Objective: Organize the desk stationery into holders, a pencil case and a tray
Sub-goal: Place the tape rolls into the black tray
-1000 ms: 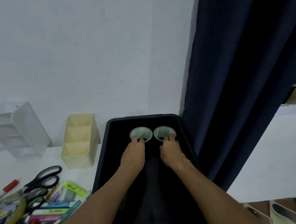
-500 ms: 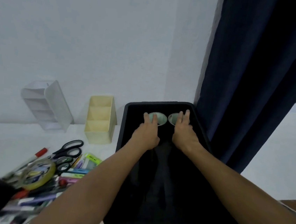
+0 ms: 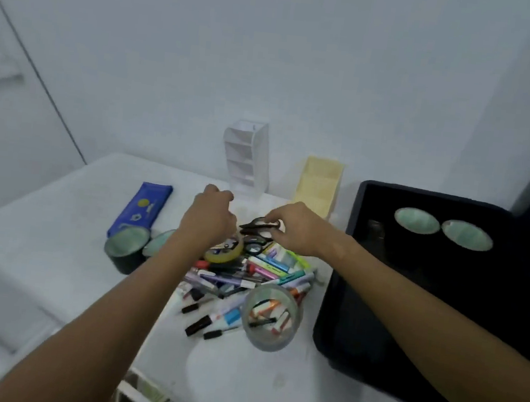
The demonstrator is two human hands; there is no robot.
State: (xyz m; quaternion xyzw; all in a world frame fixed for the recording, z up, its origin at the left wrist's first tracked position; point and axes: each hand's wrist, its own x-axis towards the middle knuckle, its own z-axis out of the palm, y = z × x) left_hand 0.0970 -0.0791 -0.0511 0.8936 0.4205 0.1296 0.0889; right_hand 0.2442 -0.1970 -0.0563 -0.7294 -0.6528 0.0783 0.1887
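Observation:
Markers, pens and highlighters lie in a pile (image 3: 249, 277) on the white desk. My right hand (image 3: 296, 230) pinches the handles of black scissors (image 3: 259, 225) at the pile's far edge. Just left of them, my left hand (image 3: 209, 218) hovers with curled fingers above a yellow tape roll (image 3: 224, 251); whether it holds anything is hidden. A blue pencil case (image 3: 140, 210) lies at the left. The white holder (image 3: 246, 159) and yellow holder (image 3: 317, 186) stand by the wall. The black tray (image 3: 357, 341) at the right carries two mint-lined cups (image 3: 417, 220).
Two dark mint-lined cups (image 3: 126, 250) stand left of the pile, by the pencil case. A clear cup (image 3: 269, 316) with a few small items stands at the pile's near side. The desk's front edge runs below it, and a dark curtain hangs at the far right.
Both hands have left the two cups in the tray and moved left to the pile. The right hand now pinches the scissors. The view has swung left and down.

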